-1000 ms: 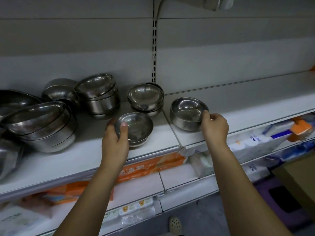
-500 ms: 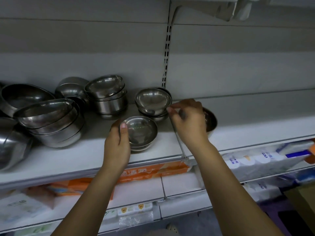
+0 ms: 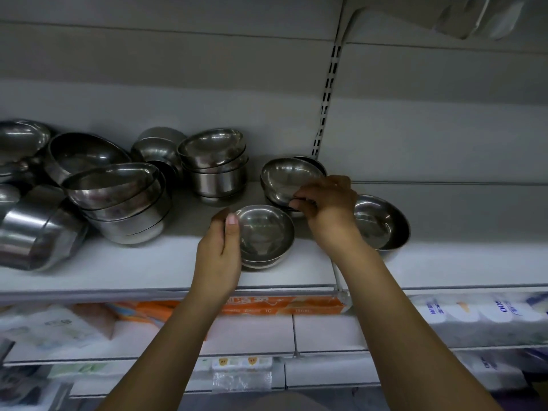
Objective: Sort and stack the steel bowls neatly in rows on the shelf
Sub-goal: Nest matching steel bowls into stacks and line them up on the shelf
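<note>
Steel bowls stand on a white shelf. My left hand grips the left rim of a small stack of bowls near the shelf's front, thumb inside the rim. My right hand pinches the near rim of the top bowl of a tilted small stack behind it. A single medium bowl sits to the right, partly hidden by my right wrist. Further left are a medium stack and a leaning large stack.
More large bowls lie jumbled at the far left, one on its side. A slotted upright runs up the back wall. The shelf to the right of the single bowl is bare. Packaged goods fill the lower shelves.
My right hand let go of the medium bowl on the right, moved left and took hold of the tilted small stack's rim. My left hand stayed on the front stack.
</note>
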Motion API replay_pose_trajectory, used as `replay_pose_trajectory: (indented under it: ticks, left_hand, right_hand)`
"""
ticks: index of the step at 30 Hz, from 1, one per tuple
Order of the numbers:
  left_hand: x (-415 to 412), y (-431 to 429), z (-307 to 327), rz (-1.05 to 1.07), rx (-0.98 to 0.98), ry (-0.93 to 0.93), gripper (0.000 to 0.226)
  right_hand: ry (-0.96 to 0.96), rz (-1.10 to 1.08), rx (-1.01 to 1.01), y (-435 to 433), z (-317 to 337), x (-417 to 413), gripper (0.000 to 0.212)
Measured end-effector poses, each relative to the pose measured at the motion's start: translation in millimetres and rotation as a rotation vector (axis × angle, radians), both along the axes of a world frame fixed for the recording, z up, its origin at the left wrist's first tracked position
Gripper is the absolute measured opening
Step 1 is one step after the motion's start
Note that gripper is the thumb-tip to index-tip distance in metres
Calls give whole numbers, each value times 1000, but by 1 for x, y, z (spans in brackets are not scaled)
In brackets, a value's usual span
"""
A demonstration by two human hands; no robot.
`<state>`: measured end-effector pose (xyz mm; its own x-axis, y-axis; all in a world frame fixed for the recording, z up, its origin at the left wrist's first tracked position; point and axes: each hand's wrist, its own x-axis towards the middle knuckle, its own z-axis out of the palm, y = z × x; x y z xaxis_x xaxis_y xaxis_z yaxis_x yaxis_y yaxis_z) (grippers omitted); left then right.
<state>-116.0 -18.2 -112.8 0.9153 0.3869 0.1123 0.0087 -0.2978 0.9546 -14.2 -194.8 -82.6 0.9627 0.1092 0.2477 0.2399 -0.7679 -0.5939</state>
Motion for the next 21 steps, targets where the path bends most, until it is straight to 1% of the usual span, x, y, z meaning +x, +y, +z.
replay_pose_trajectory:
  ticks: [2, 4, 6, 7, 8, 9, 11, 14, 18, 21]
  left_hand:
    - [1, 0, -1, 10, -6, -1, 30]
    - [1, 1, -2, 25, -36, -4, 34]
    - [2, 2, -3, 42, -80, -8, 37]
    - [2, 2, -3, 46, -102, -4, 36]
    - [2, 2, -3, 48, -120, 1, 35]
    - [2, 3, -2, 50, -137, 2, 34]
    - [2, 4, -2, 51, -178, -9, 38]
    - [-1, 3, -2, 69, -210, -39, 46]
    - [-5, 1, -1, 76, -210, -96, 47]
    - [-5, 4, -4, 68, -251, -117, 58]
  right_hand:
    - [-54, 29, 89, -1, -5, 3, 8]
    - [-151, 78, 124, -2, -8, 2, 16]
    - [-188, 123, 204, -2, -3, -2, 26]
    - [-186, 148, 280, -2, 1, -4, 30]
    - [-197, 178, 315, -3, 3, -6, 28]
    - [-245, 222, 304, -4, 5, -10, 21]
    - [-385, 322, 199, -5, 6, -20, 9]
    - [-402, 405, 210, -3, 4, -36, 7]
    - [-413, 486, 170, -3, -2, -49, 9]
    - [-399, 533, 157, -6, -9, -52, 7]
